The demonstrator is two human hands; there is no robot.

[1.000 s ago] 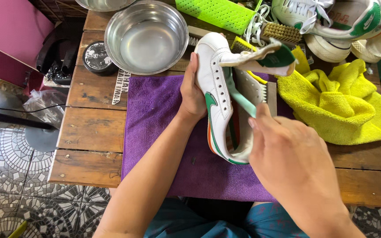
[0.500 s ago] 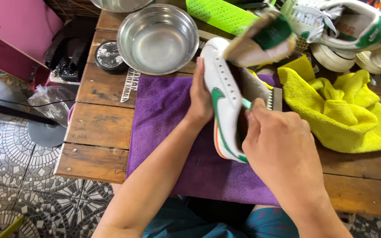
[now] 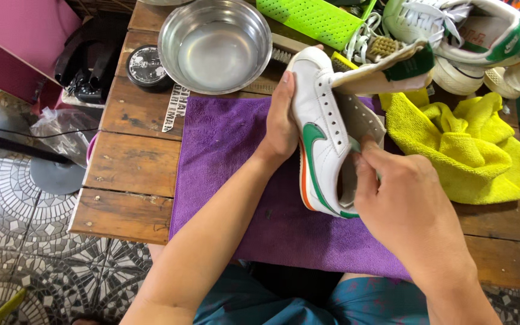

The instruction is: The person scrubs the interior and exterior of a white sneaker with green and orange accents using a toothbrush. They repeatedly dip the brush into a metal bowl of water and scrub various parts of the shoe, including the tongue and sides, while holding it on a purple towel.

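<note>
Holding: left hand [image 3: 281, 129] clasps white sneaker [image 3: 323, 138], frame centre, over purple towel [image 3: 236, 180].
Right hand [image 3: 401, 201]: fingers curled inside shoe opening; contents unseen.
Progress: laces out, tongue raised; cleaning appears unfinished.

A worn wooden plank surface [image 3: 133, 162] fills the frame's middle; patterned grey mosaic floor tiles [image 3: 25, 241] lie lower left, in daylight.

Both forearms bare, no sleeves, rings or watch visible on left hand [image 3: 282, 123] or right hand [image 3: 407, 207]; teal patterned shorts [image 3: 260, 301].
</note>
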